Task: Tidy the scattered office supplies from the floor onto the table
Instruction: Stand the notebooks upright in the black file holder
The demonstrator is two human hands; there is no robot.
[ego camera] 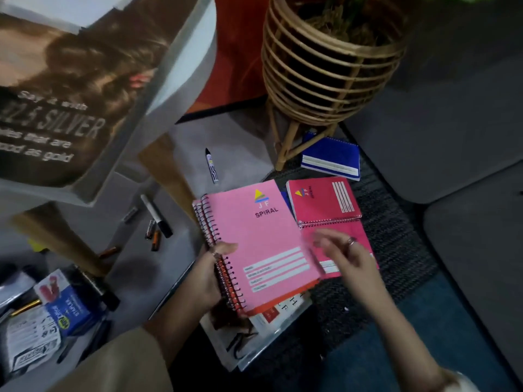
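The person is wearing a tan sleeve (127,360) on the left arm, a ring (351,242) on the right hand (346,254), and a pale cuff (464,381).

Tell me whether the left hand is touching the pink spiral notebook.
Touching. The head view shows the left hand gripping the pink spiral notebook at its coil edge, thumb on the cover.

Right hand (343,250) motion-blurred; stapler box (72,304) lettering too blurred to read.

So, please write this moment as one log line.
left hand: grips pink notebook | right hand: open over red notebook
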